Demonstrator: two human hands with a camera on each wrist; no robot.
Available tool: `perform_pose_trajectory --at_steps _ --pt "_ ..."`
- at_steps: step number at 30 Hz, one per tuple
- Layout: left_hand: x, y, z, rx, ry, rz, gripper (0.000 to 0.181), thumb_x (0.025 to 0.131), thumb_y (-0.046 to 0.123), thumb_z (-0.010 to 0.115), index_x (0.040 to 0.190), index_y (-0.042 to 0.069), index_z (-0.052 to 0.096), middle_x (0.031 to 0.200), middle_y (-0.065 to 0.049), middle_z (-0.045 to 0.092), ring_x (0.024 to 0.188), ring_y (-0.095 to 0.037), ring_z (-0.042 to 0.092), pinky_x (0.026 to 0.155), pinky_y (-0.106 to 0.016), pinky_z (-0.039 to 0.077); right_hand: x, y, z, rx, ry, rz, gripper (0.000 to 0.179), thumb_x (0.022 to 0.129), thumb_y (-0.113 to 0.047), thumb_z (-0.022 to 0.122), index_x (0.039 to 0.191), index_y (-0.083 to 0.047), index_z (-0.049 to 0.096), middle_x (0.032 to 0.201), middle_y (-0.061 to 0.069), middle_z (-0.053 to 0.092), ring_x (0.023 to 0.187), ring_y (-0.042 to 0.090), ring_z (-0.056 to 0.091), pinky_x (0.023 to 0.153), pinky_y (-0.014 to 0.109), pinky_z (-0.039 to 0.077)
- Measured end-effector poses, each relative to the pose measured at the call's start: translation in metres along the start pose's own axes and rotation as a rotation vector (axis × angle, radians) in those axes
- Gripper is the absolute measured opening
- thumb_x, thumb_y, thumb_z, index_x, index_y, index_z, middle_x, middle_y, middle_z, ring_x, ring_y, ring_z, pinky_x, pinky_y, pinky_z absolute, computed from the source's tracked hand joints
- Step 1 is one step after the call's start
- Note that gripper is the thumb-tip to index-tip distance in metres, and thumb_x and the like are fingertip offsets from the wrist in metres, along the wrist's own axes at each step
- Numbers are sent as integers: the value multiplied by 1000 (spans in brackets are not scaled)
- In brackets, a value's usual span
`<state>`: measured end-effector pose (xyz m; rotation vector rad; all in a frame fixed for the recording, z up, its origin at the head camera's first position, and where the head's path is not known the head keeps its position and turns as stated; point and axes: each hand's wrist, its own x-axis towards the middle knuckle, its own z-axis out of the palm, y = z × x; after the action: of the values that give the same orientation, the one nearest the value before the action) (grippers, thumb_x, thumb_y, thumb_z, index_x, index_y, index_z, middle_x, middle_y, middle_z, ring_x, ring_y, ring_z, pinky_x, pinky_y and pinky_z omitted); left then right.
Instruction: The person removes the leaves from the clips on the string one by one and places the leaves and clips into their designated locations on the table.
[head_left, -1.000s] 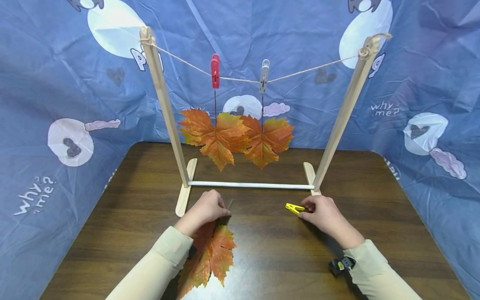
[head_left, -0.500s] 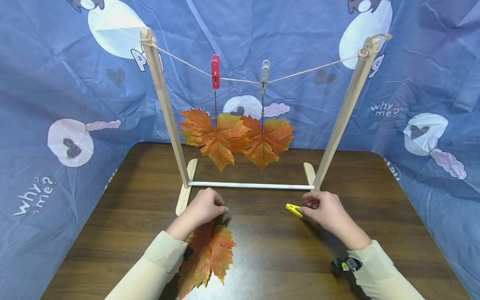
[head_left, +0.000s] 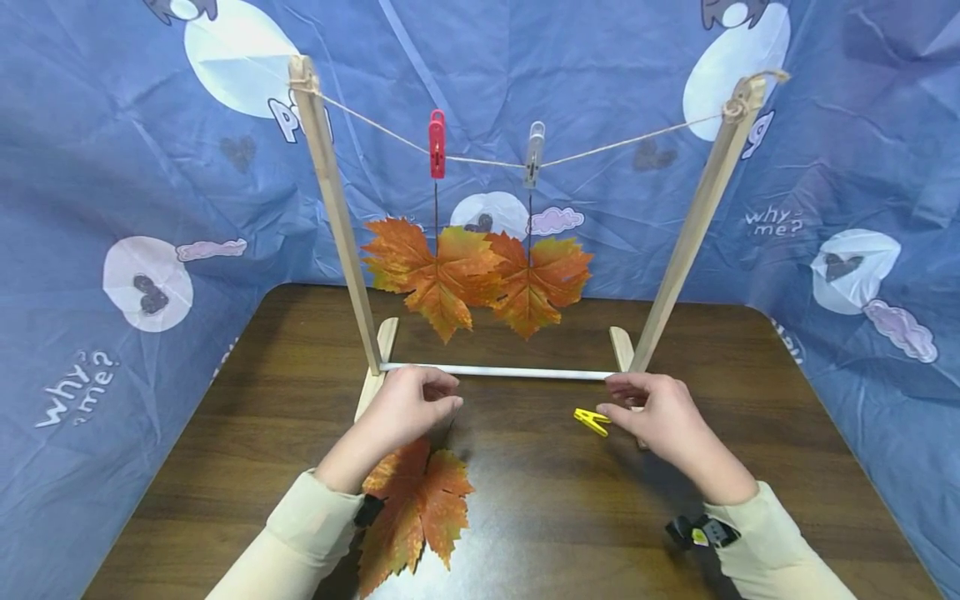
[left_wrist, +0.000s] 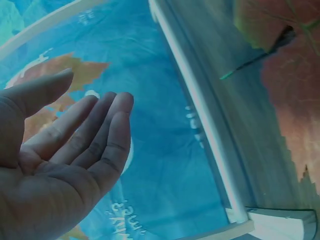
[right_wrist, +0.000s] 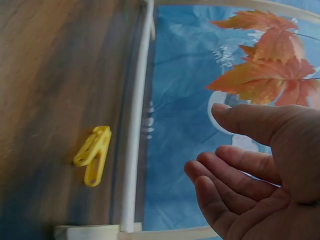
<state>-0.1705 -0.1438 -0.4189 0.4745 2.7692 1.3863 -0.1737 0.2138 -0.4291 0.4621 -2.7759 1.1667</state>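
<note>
My left hand (head_left: pixel 408 408), fingers loosely bent and holding nothing, hovers above an orange maple leaf (head_left: pixel 442 500) that lies on the table. In the left wrist view the dark stem (left_wrist: pixel 260 57) of that leaf lies apart from the fingers. My right hand (head_left: pixel 660 417) is likewise relaxed with nothing in it, just right of a yellow clothespin (head_left: pixel 592 421) on the table. The right wrist view shows a gap between the clothespin (right_wrist: pixel 93 155) and that hand. Two more maple leaves hang by their stems from a red clothespin (head_left: pixel 437 146) and a grey clothespin (head_left: pixel 534 157).
A wooden frame stands on the brown table (head_left: pixel 525 517), with a left post (head_left: pixel 337 217), a right post (head_left: pixel 693 229) and a white bar (head_left: pixel 517 372) low between them. Twine (head_left: pixel 622 146) sags between the post tops. A blue cloth (head_left: pixel 652 242) hangs behind.
The left hand has let go of the leaf stem and risen. The right hand has released the yellow clothespin onto the table and moved slightly right. The head view has shifted a little.
</note>
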Motion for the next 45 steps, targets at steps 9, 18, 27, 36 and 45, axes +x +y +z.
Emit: perform_pose_trajectory --at_steps 9,18,27,36,45 --pt "-6 17 -8 -107 92 32 20 88 5 77 106 -2 75 96 -8 75 85 -18 71 78 -36 57 0 -19 -12 4 20 -16 35 83 -14 87 113 0 75 105 9 75 93 28 71 82 44 56" --pt "-10 31 -17 -169 135 63 23 89 6 77 111 -2 75 102 -10 75 90 -20 72 81 -35 57 0 -42 -24 28 33 -57 36 84 -16 87 115 -3 75 109 7 74 96 21 71 83 37 56" --pt "-9 47 -24 -194 150 124 25 89 5 78 112 -2 74 102 -10 75 90 -20 72 81 -35 57 5 -62 -35 27 79 -133 35 84 -16 87 115 -7 76 106 3 75 92 18 70 74 22 53" --pt "-3 65 -32 -213 149 178 27 89 3 78 114 -3 73 105 -11 74 91 -21 72 82 -37 56 15 -79 -46 38 114 -224 35 82 -9 87 115 -7 76 105 4 75 92 17 70 79 19 53" --pt "5 78 -41 -206 151 191 24 89 4 78 112 -2 74 102 -7 75 91 -17 71 82 -31 56 24 -97 -60 15 107 -218 34 85 -18 86 116 -10 76 107 1 75 95 14 69 81 20 52"
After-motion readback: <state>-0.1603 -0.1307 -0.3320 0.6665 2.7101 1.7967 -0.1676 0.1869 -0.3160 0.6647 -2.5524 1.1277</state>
